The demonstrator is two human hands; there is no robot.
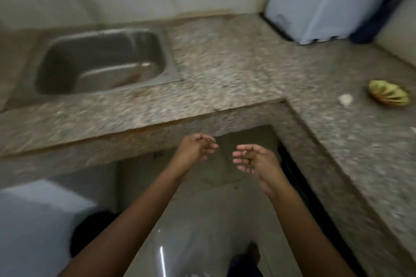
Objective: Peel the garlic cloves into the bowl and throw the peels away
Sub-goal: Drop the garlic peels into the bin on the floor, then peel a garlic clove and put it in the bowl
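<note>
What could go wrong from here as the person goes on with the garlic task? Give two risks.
1. The white piece, probably garlic, lies loose on the counter beside the bowl; a hasty reach could knock it to the floor.
2. The left hand and right hand are empty, away from the bowl, and no bin is plainly identifiable, so peels might be left lying.

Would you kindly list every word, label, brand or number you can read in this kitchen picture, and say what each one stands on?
No text can be read anywhere in this picture.
Pale blue box on the counter: no label or brand shows, and the whole view is blurred by motion.
Patterned bowl: a pattern only, no words.
Sink: plain metal, no marking visible.
</note>
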